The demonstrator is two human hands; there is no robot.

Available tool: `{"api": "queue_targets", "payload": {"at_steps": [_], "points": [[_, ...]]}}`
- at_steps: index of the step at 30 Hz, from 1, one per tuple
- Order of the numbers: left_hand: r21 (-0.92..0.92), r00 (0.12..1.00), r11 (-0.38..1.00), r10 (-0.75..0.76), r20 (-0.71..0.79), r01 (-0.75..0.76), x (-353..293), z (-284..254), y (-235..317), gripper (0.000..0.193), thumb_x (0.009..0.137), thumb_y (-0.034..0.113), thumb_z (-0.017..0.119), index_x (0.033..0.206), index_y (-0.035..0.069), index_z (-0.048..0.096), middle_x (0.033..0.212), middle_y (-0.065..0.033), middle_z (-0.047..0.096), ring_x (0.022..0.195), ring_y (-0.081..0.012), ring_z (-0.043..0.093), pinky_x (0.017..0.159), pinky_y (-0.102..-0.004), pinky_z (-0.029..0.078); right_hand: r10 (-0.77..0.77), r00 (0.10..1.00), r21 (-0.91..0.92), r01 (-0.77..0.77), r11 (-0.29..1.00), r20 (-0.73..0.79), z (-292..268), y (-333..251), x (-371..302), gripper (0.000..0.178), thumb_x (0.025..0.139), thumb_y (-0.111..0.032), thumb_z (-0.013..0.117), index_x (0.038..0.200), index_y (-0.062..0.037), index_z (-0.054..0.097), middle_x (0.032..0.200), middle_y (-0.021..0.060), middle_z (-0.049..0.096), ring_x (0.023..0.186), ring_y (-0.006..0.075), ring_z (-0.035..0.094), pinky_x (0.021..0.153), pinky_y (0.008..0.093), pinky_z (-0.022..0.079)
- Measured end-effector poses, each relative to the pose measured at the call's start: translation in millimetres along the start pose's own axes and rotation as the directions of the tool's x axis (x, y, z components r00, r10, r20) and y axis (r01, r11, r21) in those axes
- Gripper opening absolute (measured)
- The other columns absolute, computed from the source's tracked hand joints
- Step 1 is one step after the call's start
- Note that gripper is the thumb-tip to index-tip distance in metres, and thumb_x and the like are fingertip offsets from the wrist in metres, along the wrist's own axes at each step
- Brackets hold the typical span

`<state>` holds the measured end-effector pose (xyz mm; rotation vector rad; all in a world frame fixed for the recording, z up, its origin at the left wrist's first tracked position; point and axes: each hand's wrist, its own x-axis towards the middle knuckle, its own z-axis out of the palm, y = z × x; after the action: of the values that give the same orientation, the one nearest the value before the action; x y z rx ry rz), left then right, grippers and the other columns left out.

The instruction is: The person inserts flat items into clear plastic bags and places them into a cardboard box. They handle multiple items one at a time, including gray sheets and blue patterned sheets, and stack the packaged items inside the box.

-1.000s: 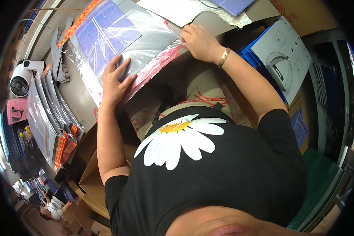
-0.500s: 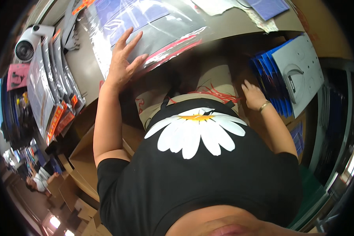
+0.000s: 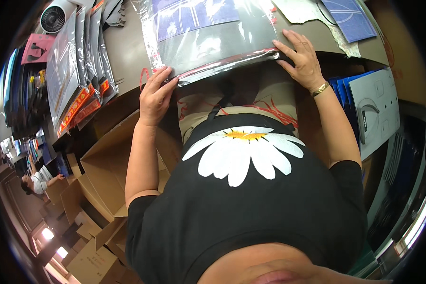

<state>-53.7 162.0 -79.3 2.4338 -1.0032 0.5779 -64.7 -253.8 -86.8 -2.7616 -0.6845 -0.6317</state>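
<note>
A clear plastic bag [image 3: 199, 49] lies flat on the table, its near edge at the table's front. Inside are a dark grey flat piece and a blue sheet [image 3: 196, 21] with white lines; red shows along the near edge. My left hand [image 3: 155, 97] pinches the bag's near left corner, thumb and fingers pressed together. At the near right corner, my right hand [image 3: 302, 61] holds the edge between thumb and fingers, a gold bracelet [image 3: 320, 89] on its wrist.
Bagged grey pieces with orange strips [image 3: 78, 71] lean at the left, near a white fan [image 3: 53, 19]. Blue folders [image 3: 350, 94] and a white panel [image 3: 376, 111] stand right, below the table edge. Cardboard boxes [image 3: 104, 175] sit lower left; another person [image 3: 40, 181] is beyond.
My right hand has come up from beside the blue folders to the bag's right corner. My left hand has moved from the bag's top onto its left corner.
</note>
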Motion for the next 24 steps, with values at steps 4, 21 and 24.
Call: {"api": "queue_targets", "payload": {"at_steps": [4,21,24], "points": [[-0.063,0.998,0.998,0.005,-0.057,-0.009,-3,-8,-4,0.023,0.071,0.0,0.074,0.092,0.008,0.07,0.107,-0.0081,0.067,0.103,-0.0274,0.063,0.086,-0.0356,0.052,-0.029,0.996,0.112,0.038,0.993,-0.088,3,6,-1,0.039,0.074,-0.014,0.073,0.111,-0.0216,0.068,0.125,0.0052,0.058,0.118,0.0268,0.051,0.1,0.04,0.039],[-0.59,0.922,0.737,-0.385,0.036,0.331,-14,-16,-4,0.01,0.074,-0.005,0.072,0.083,0.001,0.071,0.091,-0.007,0.067,0.089,-0.018,0.062,0.081,-0.028,0.048,0.222,0.967,0.544,-0.255,0.799,0.128,-9,10,2,0.01,0.083,-0.012,0.067,0.091,-0.0083,0.069,0.122,0.0082,0.058,0.126,0.0225,0.043,0.104,0.0343,0.032],[-0.766,0.82,0.472,-0.559,0.122,0.436,-16,-15,-3,0.009,0.08,-0.007,0.066,0.087,-0.003,0.071,0.099,-0.0084,0.063,0.097,-0.0172,0.057,0.088,-0.0281,0.045,0.34,0.931,0.695,-0.333,0.637,0.135,-13,5,9,0.009,0.083,-0.013,0.066,0.086,-0.0044,0.065,0.116,0.0096,0.059,0.118,0.0184,0.046,0.099,0.0325,0.035]]}}
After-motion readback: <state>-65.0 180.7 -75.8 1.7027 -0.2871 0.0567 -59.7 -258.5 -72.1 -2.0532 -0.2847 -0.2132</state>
